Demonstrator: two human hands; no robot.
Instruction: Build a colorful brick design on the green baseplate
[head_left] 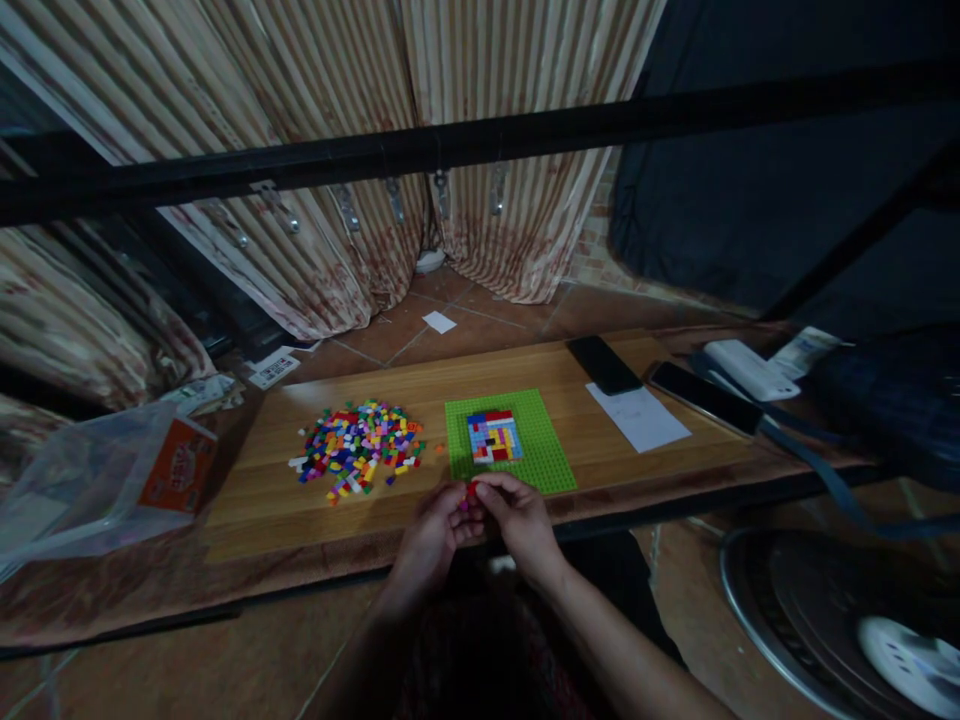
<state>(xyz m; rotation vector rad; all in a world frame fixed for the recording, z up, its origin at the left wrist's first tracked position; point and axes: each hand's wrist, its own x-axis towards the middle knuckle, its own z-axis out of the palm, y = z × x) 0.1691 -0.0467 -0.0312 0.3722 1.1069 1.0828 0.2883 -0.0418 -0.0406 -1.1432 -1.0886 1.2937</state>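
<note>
My left hand and my right hand meet just in front of the board's near edge. Between their fingertips is a small red toy brick, pinched by my right thumb and finger. A magenta brick shows at the curled fingers of my left hand. Beyond the hands lies a green baseplate with a patch of coloured bricks built on it, in blue, red, white, yellow and light blue. Left of the baseplate is a spread-out heap of loose bricks in many colours.
The wooden board also bears a black phone, a white paper and a second phone. A clear plastic box stands at the left. A white device and a blue strap lie at the right.
</note>
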